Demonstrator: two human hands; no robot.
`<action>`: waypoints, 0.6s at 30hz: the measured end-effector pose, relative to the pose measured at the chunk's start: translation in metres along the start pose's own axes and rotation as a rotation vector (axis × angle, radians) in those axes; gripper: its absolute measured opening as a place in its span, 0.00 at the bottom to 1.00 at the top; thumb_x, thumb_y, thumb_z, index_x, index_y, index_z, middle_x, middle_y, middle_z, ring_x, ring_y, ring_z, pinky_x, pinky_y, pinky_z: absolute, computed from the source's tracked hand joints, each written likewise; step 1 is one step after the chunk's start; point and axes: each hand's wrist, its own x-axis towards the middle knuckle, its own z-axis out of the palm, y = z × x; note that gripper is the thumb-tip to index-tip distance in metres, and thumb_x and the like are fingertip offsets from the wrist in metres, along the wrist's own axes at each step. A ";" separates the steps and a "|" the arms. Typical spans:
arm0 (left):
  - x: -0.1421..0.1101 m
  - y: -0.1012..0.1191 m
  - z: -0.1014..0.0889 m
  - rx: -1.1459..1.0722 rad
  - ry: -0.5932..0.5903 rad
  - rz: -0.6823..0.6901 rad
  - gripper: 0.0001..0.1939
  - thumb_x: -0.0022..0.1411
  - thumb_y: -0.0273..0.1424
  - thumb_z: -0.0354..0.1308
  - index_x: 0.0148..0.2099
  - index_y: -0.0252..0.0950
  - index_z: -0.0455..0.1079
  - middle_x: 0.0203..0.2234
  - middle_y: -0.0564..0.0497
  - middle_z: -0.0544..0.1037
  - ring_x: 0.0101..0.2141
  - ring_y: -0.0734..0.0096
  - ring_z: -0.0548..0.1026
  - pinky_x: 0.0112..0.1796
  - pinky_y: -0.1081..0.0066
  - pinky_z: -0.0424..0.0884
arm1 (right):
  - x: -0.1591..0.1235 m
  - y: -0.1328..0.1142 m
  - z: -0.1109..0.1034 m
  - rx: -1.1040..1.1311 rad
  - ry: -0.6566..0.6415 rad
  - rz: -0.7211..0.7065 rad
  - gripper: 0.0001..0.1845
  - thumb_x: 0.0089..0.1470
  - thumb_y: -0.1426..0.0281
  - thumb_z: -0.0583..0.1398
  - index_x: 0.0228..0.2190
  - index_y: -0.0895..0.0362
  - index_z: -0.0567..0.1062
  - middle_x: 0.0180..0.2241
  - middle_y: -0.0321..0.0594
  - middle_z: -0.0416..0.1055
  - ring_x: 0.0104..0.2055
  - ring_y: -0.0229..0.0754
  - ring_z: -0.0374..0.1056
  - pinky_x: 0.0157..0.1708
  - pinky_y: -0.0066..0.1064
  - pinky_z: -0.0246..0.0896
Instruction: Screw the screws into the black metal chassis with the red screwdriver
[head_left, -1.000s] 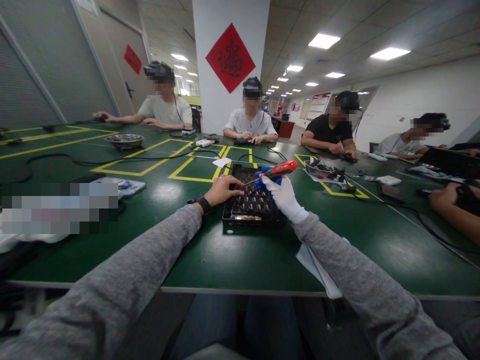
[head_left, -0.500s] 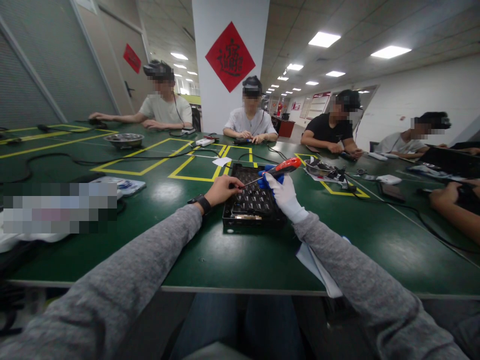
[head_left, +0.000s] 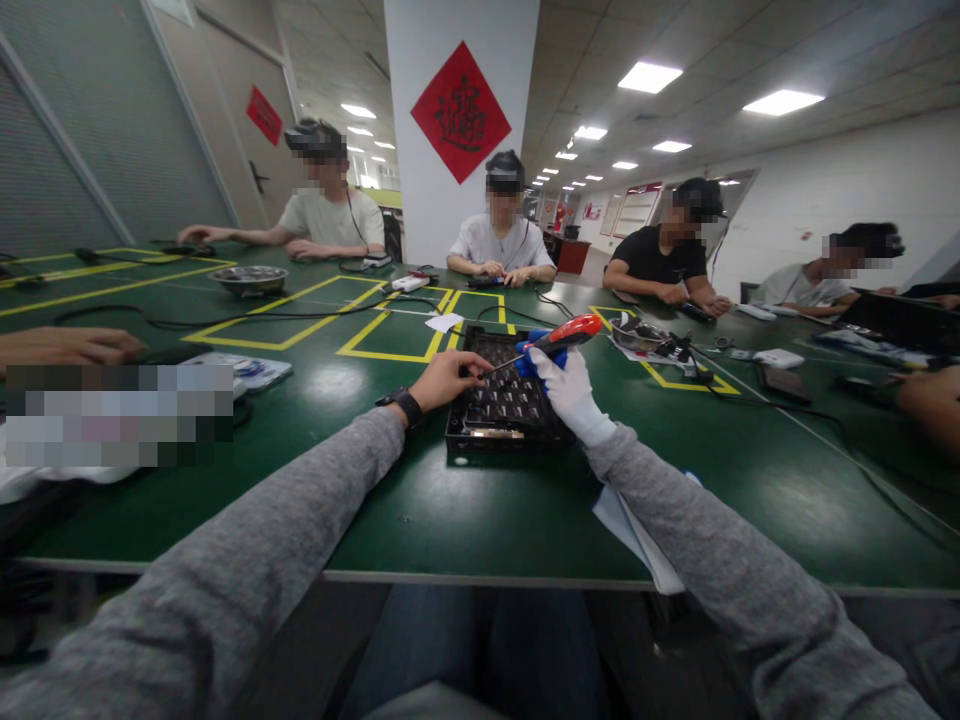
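Observation:
My right hand [head_left: 566, 385], in a white and blue glove, is closed round a screwdriver [head_left: 561, 338] with a red and black handle. Its shaft slants down to the left, over a black tray-like case [head_left: 506, 405] with rows of small shiny parts inside. At the tip of the shaft, my bare left hand [head_left: 444, 382] is closed, thumb and fingers pinched together above the case's left side. Whatever those fingertips pinch is too small to make out. A dark watch [head_left: 409, 408] is on the left wrist.
A folded cloth [head_left: 637, 540] hangs over the table's front edge. Metal bowls [head_left: 249, 280] [head_left: 637, 338], yellow tape outlines, black cables and a white paper scrap [head_left: 444, 322] lie beyond the case. Several people sit round the green table [head_left: 480, 530]; another person's hand [head_left: 71, 348] is at left.
Another person's hand has come in at the left edge, and a person's hands at the right edge have drawn back to the right. My hands and the screwdriver have barely moved.

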 end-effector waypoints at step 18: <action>0.000 0.005 -0.002 0.070 -0.001 0.059 0.13 0.50 0.32 0.60 0.40 0.39 0.74 0.28 0.52 0.77 0.33 0.68 0.72 0.40 0.68 0.64 | -0.003 -0.001 0.004 0.051 -0.016 0.002 0.22 0.45 0.59 0.60 0.42 0.55 0.68 0.37 0.39 0.71 0.39 0.41 0.68 0.44 0.35 0.64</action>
